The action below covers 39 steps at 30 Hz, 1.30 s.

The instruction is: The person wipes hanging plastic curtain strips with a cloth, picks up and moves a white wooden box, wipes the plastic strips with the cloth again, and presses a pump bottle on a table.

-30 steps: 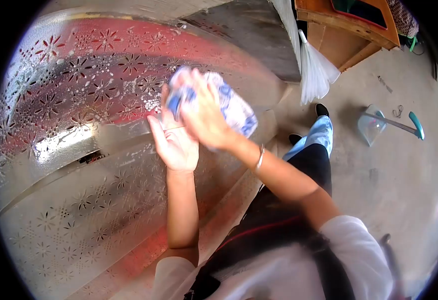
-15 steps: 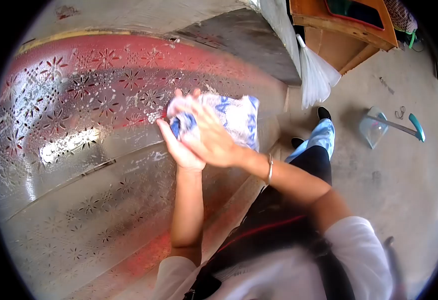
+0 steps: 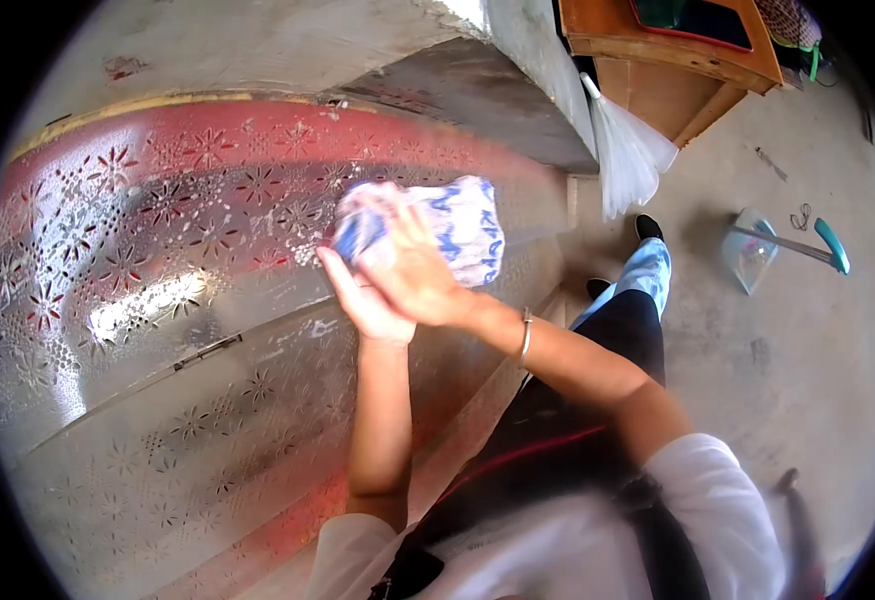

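A white-and-blue patterned cloth [image 3: 468, 230] is bunched between my two hands, with its loose end spread out to the right. My left hand [image 3: 366, 300] cups it from below and the left, palm turned up. Over it lies my right hand [image 3: 420, 275], a bracelet on its wrist, pressing the bunched part against the left palm. Both hands are above a wet, shiny surface [image 3: 208, 235] with a flower pattern and red and grey bands. White suds and water drops dot this surface left of the cloth.
A wooden desk [image 3: 678, 60] with a dark device [image 3: 698, 22] on it stands at the upper right. A white plastic bag [image 3: 623, 165] hangs beside it. On the concrete floor are a clear dustpan with a teal handle [image 3: 833, 247] and a small coil of cord [image 3: 803, 217].
The hands stay pressed together around the cloth, and its bunched part has shifted between the palms. The loose end now lies flatter and slightly higher. The view has tilted a little.
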Tool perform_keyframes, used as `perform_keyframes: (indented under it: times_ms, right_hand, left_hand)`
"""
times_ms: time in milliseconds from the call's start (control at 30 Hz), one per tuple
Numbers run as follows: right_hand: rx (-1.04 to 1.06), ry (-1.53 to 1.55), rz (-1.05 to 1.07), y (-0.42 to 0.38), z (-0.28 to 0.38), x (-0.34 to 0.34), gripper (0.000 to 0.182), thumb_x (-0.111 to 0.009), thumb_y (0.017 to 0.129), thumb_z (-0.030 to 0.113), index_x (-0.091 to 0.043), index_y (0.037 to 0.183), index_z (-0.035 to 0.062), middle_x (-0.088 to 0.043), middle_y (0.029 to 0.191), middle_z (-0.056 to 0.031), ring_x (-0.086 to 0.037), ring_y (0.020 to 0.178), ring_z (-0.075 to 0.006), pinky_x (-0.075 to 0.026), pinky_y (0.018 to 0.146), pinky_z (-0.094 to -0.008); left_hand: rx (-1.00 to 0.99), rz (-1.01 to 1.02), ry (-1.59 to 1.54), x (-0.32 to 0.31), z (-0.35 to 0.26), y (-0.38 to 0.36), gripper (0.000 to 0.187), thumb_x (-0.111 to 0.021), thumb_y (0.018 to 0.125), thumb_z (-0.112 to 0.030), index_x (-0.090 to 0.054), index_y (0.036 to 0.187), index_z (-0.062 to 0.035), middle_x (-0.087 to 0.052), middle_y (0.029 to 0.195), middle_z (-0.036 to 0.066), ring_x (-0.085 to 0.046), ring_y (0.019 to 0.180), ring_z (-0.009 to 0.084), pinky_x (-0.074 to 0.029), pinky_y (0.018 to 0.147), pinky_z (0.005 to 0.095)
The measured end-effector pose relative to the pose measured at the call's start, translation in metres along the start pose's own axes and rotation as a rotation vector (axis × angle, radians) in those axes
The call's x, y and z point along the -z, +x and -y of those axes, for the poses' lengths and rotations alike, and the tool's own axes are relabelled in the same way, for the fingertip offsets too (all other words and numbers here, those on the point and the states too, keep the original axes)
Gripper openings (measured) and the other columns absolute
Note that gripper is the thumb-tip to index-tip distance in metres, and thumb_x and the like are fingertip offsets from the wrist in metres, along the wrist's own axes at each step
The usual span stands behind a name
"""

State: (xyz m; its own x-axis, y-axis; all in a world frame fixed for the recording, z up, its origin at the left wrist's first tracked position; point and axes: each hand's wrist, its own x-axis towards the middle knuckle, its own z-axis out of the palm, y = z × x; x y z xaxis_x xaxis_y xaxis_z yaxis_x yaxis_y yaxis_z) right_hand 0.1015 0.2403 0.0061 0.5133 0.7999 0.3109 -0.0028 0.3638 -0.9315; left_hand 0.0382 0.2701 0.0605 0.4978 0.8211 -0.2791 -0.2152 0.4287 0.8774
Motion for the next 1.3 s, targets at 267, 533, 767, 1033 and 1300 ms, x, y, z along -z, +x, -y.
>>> perform_keyframes:
  times_ms: [267, 533, 767, 1033, 1300]
  right_hand:
    - [0.152, -0.152, -0.188, 0.083, -0.016, 0.017, 0.059, -0.043, 0.094, 0.038, -0.033, 0.142, 0.0061, -0.029, 0.149, -0.0176, -0.017, 0.142, -0.0357, -0.014, 0.115, -0.0471]
    - [-0.636, -0.054, -0.21, 0.024, -0.102, 0.021, 0.063, -0.019, 0.098, 0.042, -0.026, 0.145, 0.0005, -0.019, 0.151, -0.0252, -0.008, 0.143, -0.0365, -0.005, 0.117, -0.0433]
    - [0.102, -0.041, -0.002, 0.051, 0.015, 0.012, 0.059, -0.039, 0.095, 0.042, -0.035, 0.142, 0.0066, -0.026, 0.151, -0.0174, -0.011, 0.142, -0.038, -0.011, 0.116, -0.0456]
    - [-0.057, -0.162, -0.182, 0.054, -0.08, 0.025, 0.055, -0.034, 0.098, 0.035, -0.032, 0.141, 0.0016, -0.03, 0.147, -0.0183, -0.02, 0.139, -0.0368, -0.014, 0.115, -0.0402]
    - [-0.043, -0.079, -0.094, 0.049, -0.012, 0.019, 0.065, -0.038, 0.095, 0.046, -0.031, 0.143, 0.0029, -0.027, 0.15, -0.0196, -0.013, 0.142, -0.0391, -0.013, 0.115, -0.0445]
  left_hand:
    - [0.053, -0.023, 0.01, -0.014, 0.002, -0.004, 0.076, -0.027, 0.09, -0.07, -0.027, 0.148, -0.0206, -0.034, 0.149, 0.002, -0.028, 0.138, 0.0207, -0.023, 0.111, 0.0456]
    - [0.035, 0.119, 0.022, -0.018, 0.005, 0.001, 0.079, -0.022, 0.09, -0.07, -0.021, 0.149, -0.0178, -0.023, 0.153, 0.017, -0.017, 0.143, 0.0304, -0.02, 0.112, 0.0517]
    - [-0.075, 0.025, 0.083, -0.025, 0.008, 0.004, 0.075, -0.024, 0.092, -0.067, -0.023, 0.149, -0.0177, -0.029, 0.151, 0.007, -0.023, 0.141, 0.0233, -0.02, 0.114, 0.0428]
    - [0.028, 0.006, 0.044, -0.014, 0.002, 0.001, 0.079, -0.021, 0.089, -0.072, -0.021, 0.15, -0.0208, -0.027, 0.152, 0.009, -0.024, 0.14, 0.0227, -0.022, 0.111, 0.0453]
    - [0.04, 0.039, 0.067, -0.001, 0.005, 0.003, 0.075, -0.026, 0.091, -0.069, -0.022, 0.149, -0.0228, -0.022, 0.154, 0.008, -0.024, 0.14, 0.0271, -0.02, 0.111, 0.0566]
